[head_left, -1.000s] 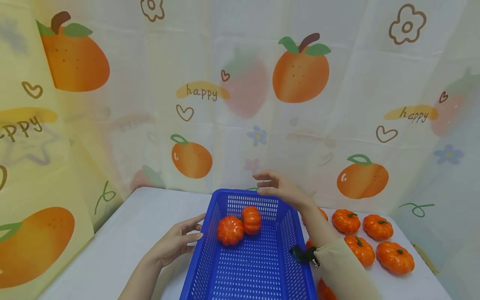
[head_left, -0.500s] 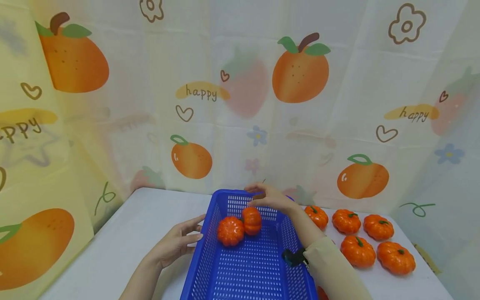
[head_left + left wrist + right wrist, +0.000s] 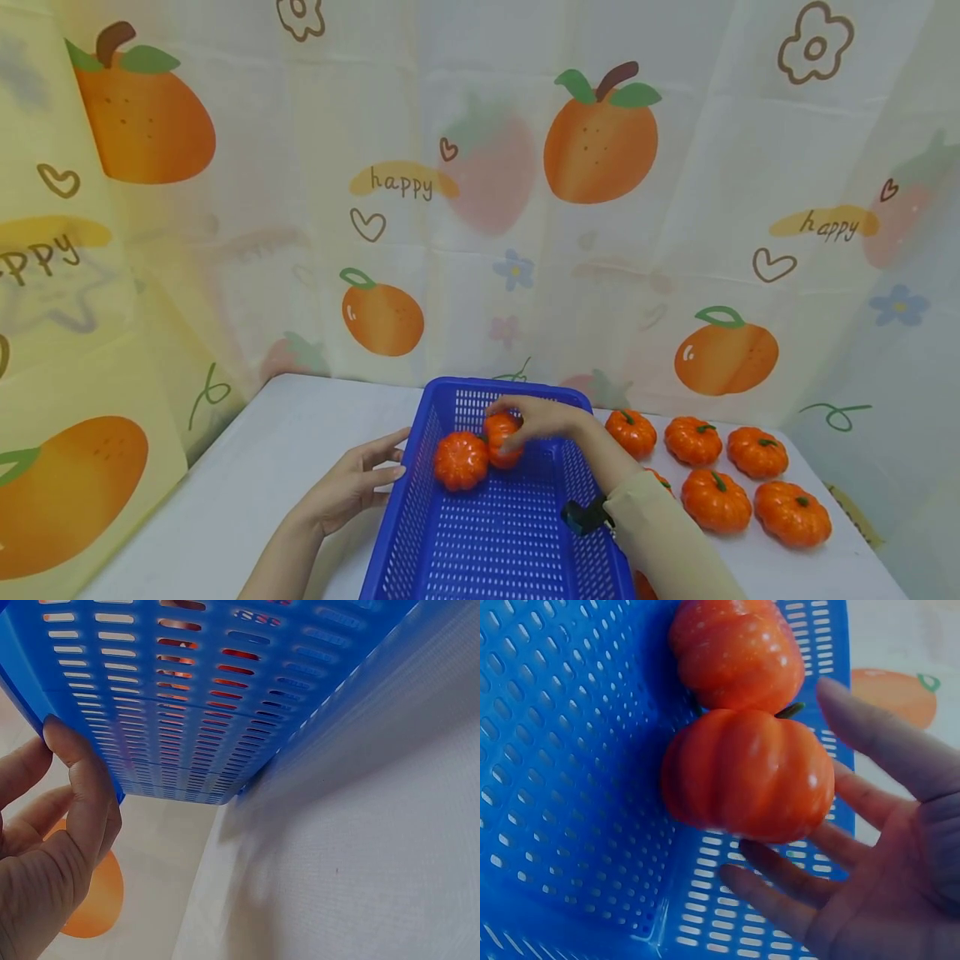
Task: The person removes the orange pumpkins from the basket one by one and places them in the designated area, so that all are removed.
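Two small orange pumpkins lie inside the blue plastic basket point(image 3: 487, 533), near its far left corner. One pumpkin point(image 3: 461, 461) shows its ribbed round face; the other pumpkin point(image 3: 498, 429) leans on its side against it, its stem point(image 3: 790, 711) visible in the right wrist view. My right hand point(image 3: 543, 419) reaches over this second pumpkin, thumb and fingers spread about it; whether they touch it I cannot tell. My left hand point(image 3: 356, 479) stays outside the basket, fingertips touching its left rim, as the left wrist view point(image 3: 67, 802) also shows.
Several more orange pumpkins point(image 3: 716, 502) stand on the white table point(image 3: 225, 500) to the right of the basket, one partly behind my right sleeve point(image 3: 667, 533). A fruit-printed curtain point(image 3: 465, 275) hangs behind the table. A dark wrist camera point(image 3: 585, 517) sits on my right wrist.
My right hand has come down from above the basket's far rim to the second pumpkin, moving slightly left. The left hand, basket and pumpkins have stayed put.
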`<state>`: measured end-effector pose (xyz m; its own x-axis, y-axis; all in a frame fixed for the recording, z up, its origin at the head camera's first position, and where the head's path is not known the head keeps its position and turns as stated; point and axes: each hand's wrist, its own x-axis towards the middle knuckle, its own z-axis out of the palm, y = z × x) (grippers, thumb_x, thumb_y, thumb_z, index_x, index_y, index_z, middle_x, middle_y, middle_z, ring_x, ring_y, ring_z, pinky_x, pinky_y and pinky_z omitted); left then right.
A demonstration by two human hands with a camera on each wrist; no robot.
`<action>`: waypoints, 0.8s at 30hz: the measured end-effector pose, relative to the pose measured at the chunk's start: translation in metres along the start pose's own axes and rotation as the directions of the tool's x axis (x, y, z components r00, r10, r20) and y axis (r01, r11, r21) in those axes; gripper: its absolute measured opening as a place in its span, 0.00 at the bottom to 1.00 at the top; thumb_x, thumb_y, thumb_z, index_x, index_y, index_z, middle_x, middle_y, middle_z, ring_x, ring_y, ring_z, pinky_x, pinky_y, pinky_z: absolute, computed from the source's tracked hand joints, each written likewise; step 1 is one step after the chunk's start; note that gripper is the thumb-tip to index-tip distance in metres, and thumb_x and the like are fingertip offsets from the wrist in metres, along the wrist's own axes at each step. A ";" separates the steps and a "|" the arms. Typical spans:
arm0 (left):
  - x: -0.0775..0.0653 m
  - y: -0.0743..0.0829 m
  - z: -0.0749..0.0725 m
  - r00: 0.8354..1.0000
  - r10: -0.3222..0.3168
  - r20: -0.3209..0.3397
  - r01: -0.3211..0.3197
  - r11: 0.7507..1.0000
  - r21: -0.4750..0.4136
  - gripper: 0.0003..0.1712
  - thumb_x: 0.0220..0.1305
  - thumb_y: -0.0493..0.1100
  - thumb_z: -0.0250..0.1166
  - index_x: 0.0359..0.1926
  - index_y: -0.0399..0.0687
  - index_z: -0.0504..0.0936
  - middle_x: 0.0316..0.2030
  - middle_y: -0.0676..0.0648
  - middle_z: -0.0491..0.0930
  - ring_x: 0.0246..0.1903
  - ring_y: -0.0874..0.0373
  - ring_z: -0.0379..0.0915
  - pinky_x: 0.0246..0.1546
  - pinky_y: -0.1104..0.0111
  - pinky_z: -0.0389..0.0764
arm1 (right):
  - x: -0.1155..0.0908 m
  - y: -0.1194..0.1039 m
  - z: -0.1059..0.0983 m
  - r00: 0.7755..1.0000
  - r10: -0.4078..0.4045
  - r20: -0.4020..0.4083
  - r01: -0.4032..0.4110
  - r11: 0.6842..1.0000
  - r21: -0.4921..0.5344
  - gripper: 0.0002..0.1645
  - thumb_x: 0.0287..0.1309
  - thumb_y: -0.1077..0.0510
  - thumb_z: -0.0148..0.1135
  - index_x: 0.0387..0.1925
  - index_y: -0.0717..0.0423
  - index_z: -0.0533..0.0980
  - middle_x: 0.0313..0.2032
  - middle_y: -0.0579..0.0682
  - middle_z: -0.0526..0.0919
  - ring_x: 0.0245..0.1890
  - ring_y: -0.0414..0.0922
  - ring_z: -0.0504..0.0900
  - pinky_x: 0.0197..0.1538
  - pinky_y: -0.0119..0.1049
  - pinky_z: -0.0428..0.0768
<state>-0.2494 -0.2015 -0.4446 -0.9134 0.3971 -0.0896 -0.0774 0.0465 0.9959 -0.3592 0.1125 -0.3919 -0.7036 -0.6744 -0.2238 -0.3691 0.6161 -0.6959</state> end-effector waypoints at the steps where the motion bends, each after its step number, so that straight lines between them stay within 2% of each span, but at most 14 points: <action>1: 0.000 0.000 0.000 1.000 0.000 0.001 0.000 1.000 -0.002 0.41 0.70 0.43 0.60 0.77 0.43 0.52 0.52 0.45 0.68 0.46 0.59 0.76 0.48 0.64 0.84 | 0.000 0.000 0.000 1.000 0.003 0.006 -0.003 1.000 0.005 0.35 0.51 0.56 0.72 0.61 0.54 0.71 0.61 0.55 0.74 0.60 0.52 0.74 0.67 0.54 0.73; 5: 0.001 0.000 -0.001 1.000 0.002 0.004 -0.002 1.000 -0.007 0.41 0.69 0.43 0.60 0.77 0.43 0.52 0.52 0.44 0.68 0.46 0.58 0.76 0.48 0.64 0.84 | -0.003 0.004 0.000 0.999 0.020 0.040 -0.022 0.998 0.055 0.33 0.45 0.64 0.74 0.54 0.56 0.70 0.55 0.57 0.75 0.51 0.48 0.76 0.57 0.44 0.81; 8: 0.002 -0.001 -0.001 1.000 -0.001 0.002 0.001 1.000 -0.008 0.41 0.69 0.43 0.60 0.77 0.43 0.52 0.52 0.44 0.68 0.46 0.58 0.76 0.48 0.64 0.85 | -0.005 0.006 -0.001 0.997 0.036 0.062 -0.042 0.995 0.088 0.33 0.43 0.68 0.73 0.52 0.58 0.68 0.52 0.57 0.74 0.47 0.46 0.76 0.49 0.38 0.82; 12: 0.002 0.000 0.000 1.000 -0.006 -0.003 0.006 1.000 -0.010 0.41 0.69 0.43 0.61 0.77 0.44 0.53 0.52 0.45 0.69 0.46 0.58 0.76 0.47 0.65 0.84 | -0.006 0.007 -0.003 0.995 0.071 0.070 -0.079 0.991 0.113 0.33 0.44 0.69 0.72 0.52 0.57 0.68 0.51 0.56 0.73 0.45 0.47 0.75 0.44 0.37 0.83; 17: 0.001 0.000 0.000 1.000 0.000 0.004 0.000 1.000 -0.008 0.41 0.69 0.43 0.60 0.77 0.43 0.52 0.52 0.45 0.69 0.46 0.59 0.76 0.47 0.65 0.84 | -0.006 0.008 -0.003 0.994 0.081 0.078 -0.091 0.988 0.129 0.34 0.43 0.69 0.73 0.53 0.57 0.67 0.51 0.56 0.73 0.45 0.47 0.76 0.44 0.39 0.84; 24: 0.000 0.000 0.000 1.000 0.009 0.001 -0.009 1.000 -0.009 0.41 0.69 0.42 0.60 0.77 0.42 0.52 0.51 0.46 0.67 0.43 0.61 0.76 0.44 0.68 0.84 | -0.006 0.008 -0.004 0.995 0.075 0.064 -0.081 0.992 0.098 0.37 0.43 0.67 0.74 0.56 0.53 0.69 0.54 0.57 0.73 0.48 0.49 0.77 0.50 0.44 0.84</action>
<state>-0.2493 -0.2020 -0.4450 -0.9137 0.3983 -0.0804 -0.0727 0.0345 0.9968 -0.3605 0.1226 -0.3934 -0.6889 -0.6510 -0.3187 -0.2495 0.6258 -0.7390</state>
